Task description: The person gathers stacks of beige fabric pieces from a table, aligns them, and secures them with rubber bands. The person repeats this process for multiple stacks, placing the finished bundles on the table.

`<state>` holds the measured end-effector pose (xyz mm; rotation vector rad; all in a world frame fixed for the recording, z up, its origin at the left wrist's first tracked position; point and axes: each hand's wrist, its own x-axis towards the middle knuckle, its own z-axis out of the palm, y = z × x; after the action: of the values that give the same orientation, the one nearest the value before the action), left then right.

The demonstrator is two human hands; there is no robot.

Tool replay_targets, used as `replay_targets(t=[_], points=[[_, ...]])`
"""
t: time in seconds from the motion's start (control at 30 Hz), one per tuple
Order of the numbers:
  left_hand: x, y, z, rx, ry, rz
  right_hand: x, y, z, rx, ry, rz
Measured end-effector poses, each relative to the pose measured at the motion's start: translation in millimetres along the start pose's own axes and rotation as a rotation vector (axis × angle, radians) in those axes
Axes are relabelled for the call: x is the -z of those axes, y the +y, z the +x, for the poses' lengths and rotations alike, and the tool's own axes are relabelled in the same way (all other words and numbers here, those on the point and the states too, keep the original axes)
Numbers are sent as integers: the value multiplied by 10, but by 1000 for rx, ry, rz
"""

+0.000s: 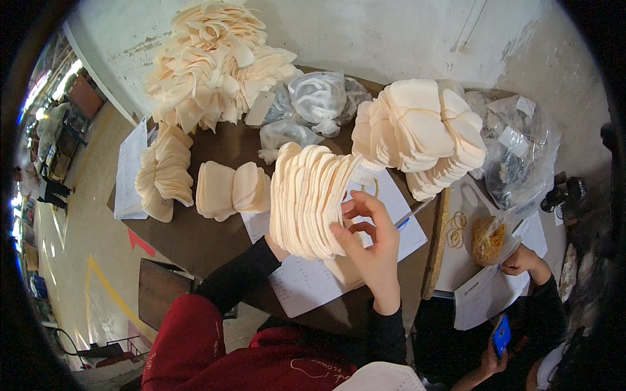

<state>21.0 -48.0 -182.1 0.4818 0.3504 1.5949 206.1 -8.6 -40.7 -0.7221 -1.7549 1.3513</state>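
A thick stack of cream, flat, rounded pieces (pixel 306 199) stands on edge in front of me, fanned along its ridged side. My left hand (pixel 277 249) supports it from the lower left; most of that hand is hidden behind the pieces. At the stack's right edge is my right hand (pixel 373 244), thumb and forefinger apart, fingertips touching the edges. Beneath the stack, another cream piece (pixel 343 270) shows above a written sheet of paper (pixel 303 290). Left of it lie a banded cream bundle (pixel 233 189) and another bundle (pixel 164 171).
A tall loose heap of cream pieces (pixel 208 65) rises at the back left. Clear plastic bags (pixel 319 98) and large banded bundles (pixel 407 124) stand behind. On the right, a co-worker's hand (pixel 520 260) is by papers and a bag of rubber bands (pixel 489 240); another holds a blue phone (pixel 501 335).
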Motion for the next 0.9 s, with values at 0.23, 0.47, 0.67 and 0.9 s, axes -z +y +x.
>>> replay_targets(t=[0.23, 0.47, 0.67, 0.9], points=[[141, -45, 54, 23, 14, -30, -12, -43, -25, 47, 34, -42], [-100, 97, 41, 9, -49, 336, -28, -19, -27, 38, 40, 22], [200, -3, 6, -215, -123, 853, -4, -63, -9, -23, 5, 88], [179, -7, 6, 55, -70, 87, -50, -19, -64, 34, 51, -35]])
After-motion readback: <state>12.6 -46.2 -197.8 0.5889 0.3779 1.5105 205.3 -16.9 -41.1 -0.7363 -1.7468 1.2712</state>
